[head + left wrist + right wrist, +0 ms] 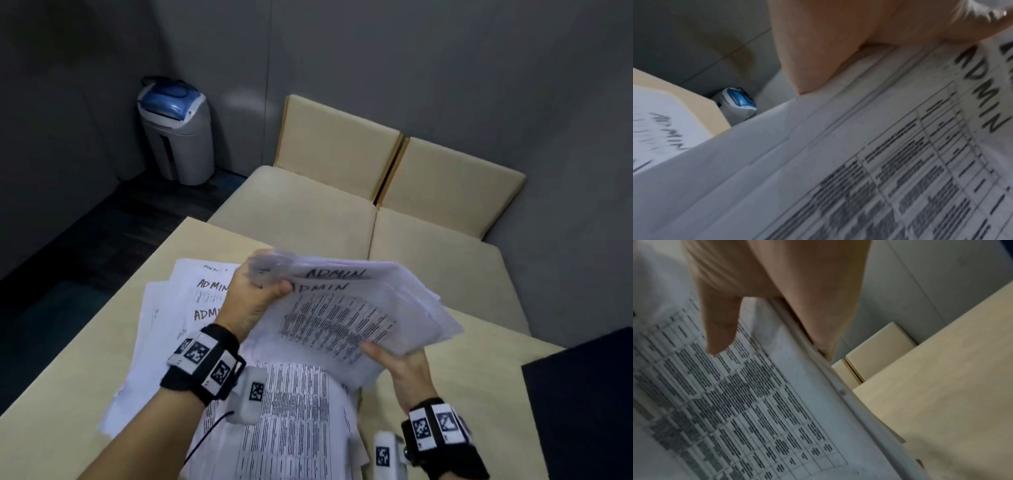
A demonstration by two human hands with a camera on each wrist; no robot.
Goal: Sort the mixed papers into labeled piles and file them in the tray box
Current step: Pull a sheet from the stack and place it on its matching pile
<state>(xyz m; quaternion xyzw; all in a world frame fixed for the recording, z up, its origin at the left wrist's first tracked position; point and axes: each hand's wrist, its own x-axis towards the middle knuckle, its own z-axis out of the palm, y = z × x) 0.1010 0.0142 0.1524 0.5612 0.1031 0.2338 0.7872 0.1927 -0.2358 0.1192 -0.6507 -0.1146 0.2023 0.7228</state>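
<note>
White stack [359, 308] marked ADMIN sits above the table [479, 359], pinched by your left hand [255, 301] and right hand [404, 366]. Loosely fanned sheets may slip into the papers [191, 308] below.

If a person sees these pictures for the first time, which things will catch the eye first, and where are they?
First, the thick bundle of papers held above the middle of the table, with ADMIN handwritten on its top sheets; the left hand grips its upper left corner and the right hand its near edge. Below and to the left, more sheets marked ADMIN lie spread on the table. In the far left corner stands a grey bin with a blue lid.
</note>
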